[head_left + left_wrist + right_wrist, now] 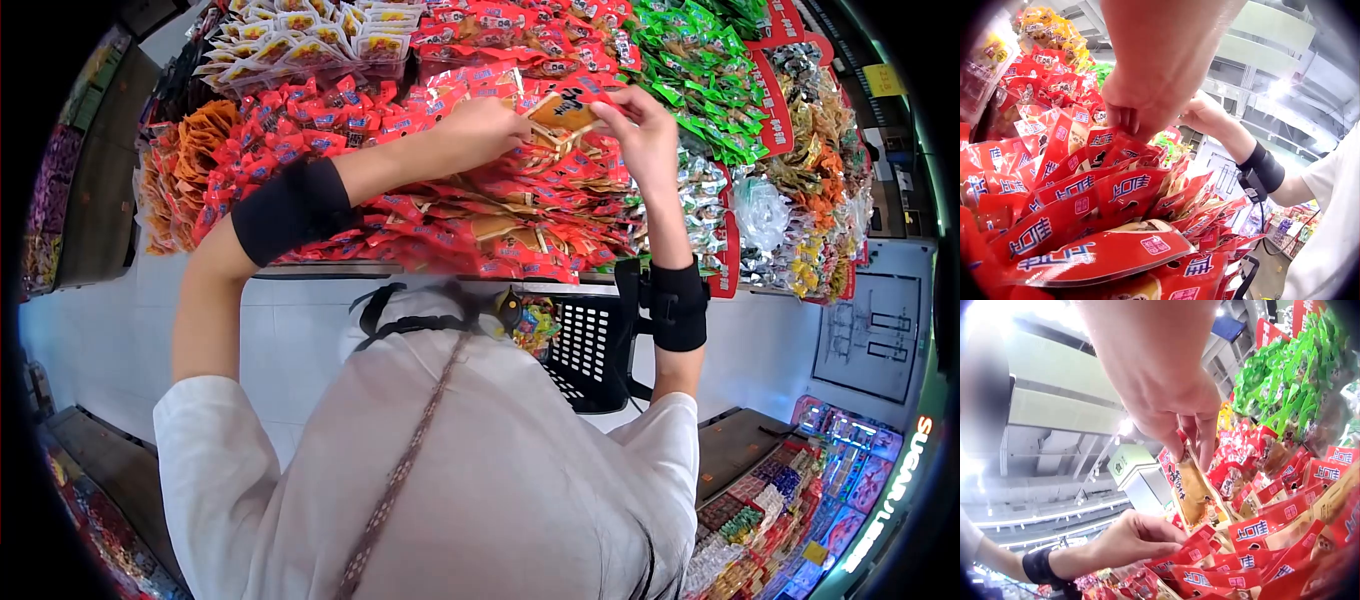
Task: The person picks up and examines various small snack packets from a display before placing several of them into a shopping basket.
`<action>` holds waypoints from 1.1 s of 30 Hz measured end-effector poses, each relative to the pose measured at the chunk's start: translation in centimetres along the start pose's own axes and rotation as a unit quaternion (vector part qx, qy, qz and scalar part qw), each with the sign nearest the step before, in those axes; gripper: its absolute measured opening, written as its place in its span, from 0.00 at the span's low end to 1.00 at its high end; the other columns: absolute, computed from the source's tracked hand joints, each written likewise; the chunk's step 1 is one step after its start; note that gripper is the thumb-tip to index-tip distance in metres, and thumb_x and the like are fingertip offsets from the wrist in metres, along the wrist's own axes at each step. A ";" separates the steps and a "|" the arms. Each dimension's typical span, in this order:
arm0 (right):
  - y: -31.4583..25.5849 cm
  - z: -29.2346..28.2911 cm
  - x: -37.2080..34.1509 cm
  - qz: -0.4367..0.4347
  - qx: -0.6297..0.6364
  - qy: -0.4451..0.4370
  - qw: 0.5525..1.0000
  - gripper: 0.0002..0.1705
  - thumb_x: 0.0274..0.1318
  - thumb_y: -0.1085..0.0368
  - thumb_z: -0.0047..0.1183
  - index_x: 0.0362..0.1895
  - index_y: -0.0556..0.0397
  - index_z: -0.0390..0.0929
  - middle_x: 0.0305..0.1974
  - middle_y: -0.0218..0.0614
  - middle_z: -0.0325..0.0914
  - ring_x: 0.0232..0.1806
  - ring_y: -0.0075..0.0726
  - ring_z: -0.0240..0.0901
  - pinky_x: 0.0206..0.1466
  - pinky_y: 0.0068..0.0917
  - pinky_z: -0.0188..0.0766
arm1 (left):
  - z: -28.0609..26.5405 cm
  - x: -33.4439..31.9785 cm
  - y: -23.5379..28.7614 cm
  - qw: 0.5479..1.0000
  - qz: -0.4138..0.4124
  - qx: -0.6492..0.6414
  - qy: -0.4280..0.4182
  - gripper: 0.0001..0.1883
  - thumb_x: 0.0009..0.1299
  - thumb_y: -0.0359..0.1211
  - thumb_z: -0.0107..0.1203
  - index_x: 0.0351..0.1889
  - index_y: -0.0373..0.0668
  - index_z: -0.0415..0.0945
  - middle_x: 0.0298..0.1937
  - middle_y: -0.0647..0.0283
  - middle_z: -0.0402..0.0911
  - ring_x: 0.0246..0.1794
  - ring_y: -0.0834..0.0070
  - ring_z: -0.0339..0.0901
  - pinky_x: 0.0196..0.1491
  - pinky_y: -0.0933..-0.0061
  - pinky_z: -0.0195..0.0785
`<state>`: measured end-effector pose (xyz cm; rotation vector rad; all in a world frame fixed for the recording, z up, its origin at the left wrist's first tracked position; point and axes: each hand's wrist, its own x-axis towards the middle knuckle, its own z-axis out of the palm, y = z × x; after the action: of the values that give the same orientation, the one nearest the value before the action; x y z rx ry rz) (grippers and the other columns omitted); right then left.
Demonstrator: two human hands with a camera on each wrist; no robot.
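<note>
The pack (1194, 494) to watch is up between the person's two hands, above the heap of red packs (500, 255) on the counter (322, 270). The right hand (645, 135) is the nearer one: its thumb and fingers pinch the pack at one end, and from there the long axis slants down toward the heap. The left hand (488, 132) is over on the pack's other side and sits lower, down at the red packs, its fingers curled in among them. Whether it is pinching one or merely resting there, I can't tell; its fingertips are buried.

The pack's lower end comes close to the heap, and I couldn't swear whether it touches. From beside the left wrist, the forearm and hand block most of what the right hand holds. The print on the pack's front is partly readable as dark strokes, no more. Below, the basket (580, 345) is partly hidden by the person's body, so its contents show only in part.
</note>
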<state>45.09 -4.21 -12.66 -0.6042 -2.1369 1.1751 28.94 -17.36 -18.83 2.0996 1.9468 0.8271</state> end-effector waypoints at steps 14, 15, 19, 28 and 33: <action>2.6 4.4 3.9 -0.035 -0.221 -0.241 0.944 0.05 0.47 0.71 0.53 0.26 0.61 0.73 0.19 0.33 0.73 0.21 0.21 0.71 0.24 0.21 0.68 | -0.5 -0.9 -1.0 0.991 -0.083 -0.080 0.073 0.07 0.57 0.30 0.56 0.32 0.40 0.78 0.22 0.58 0.78 0.21 0.72 0.76 0.26 0.74 0.66; 2.5 4.5 4.0 -0.052 -0.219 -0.230 0.947 0.04 0.47 0.71 0.53 0.26 0.61 0.73 0.19 0.33 0.73 0.21 0.21 0.72 0.24 0.21 0.68 | -0.4 -1.0 -0.9 0.992 -0.075 -0.064 0.081 0.07 0.56 0.31 0.57 0.32 0.40 0.78 0.22 0.57 0.78 0.20 0.71 0.76 0.26 0.73 0.66; 2.3 5.8 4.0 -0.091 -0.256 -0.242 0.932 0.04 0.46 0.72 0.52 0.28 0.60 0.75 0.21 0.36 0.76 0.22 0.25 0.73 0.27 0.23 0.70 | -0.1 -1.0 -1.0 0.988 -0.091 -0.090 0.089 0.07 0.55 0.31 0.57 0.31 0.40 0.78 0.21 0.55 0.77 0.19 0.67 0.75 0.26 0.72 0.66; 2.7 5.1 3.9 -0.046 -0.282 -0.267 0.920 0.05 0.41 0.72 0.56 0.26 0.59 0.76 0.20 0.36 0.76 0.23 0.27 0.73 0.29 0.24 0.69 | -0.4 -1.1 -1.0 0.991 -0.103 -0.058 0.058 0.06 0.55 0.33 0.55 0.30 0.45 0.79 0.22 0.59 0.78 0.24 0.66 0.76 0.32 0.67 0.69; 2.2 5.2 4.2 -0.033 -0.307 -0.284 0.908 0.06 0.40 0.71 0.57 0.26 0.59 0.76 0.21 0.37 0.76 0.23 0.28 0.73 0.29 0.24 0.69 | -0.5 -0.9 -1.1 0.992 -0.096 -0.066 0.055 0.07 0.55 0.32 0.54 0.31 0.43 0.78 0.23 0.58 0.78 0.23 0.67 0.77 0.30 0.69 0.69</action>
<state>38.73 -3.44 -15.41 -0.4715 -3.0430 0.6620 27.71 -18.22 -19.24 1.7965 2.0462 1.0187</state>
